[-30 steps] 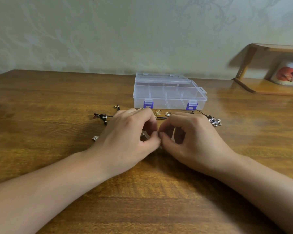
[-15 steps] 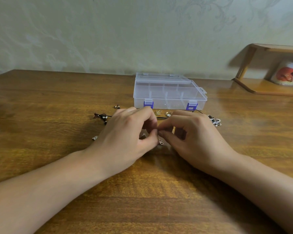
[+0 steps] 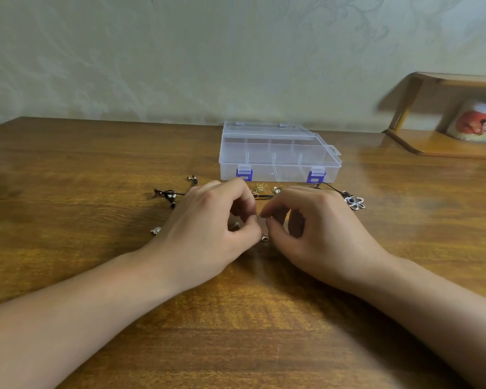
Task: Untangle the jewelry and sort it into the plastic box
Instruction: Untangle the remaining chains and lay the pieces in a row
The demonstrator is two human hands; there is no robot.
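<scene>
- Left hand (image 3: 208, 228) and right hand (image 3: 314, 231) are resting on the table (image 3: 68, 248), fingertips meeting just in front of the box (image 3: 278, 155).
- Both are pinching, thumb against forefinger, a fine chain with a small clasp (image 3: 265, 237) hanging between them (links too small to make out).
- Box is sitting closed, both blue latches (image 3: 244, 174) down, compartments showing through the clear lid.
- Other jewelry is lying loose: black cord (image 3: 167, 195) left of the hands, flower pendant (image 3: 355, 203) to the right, gold pieces (image 3: 260, 188) by the box front.
</scene>
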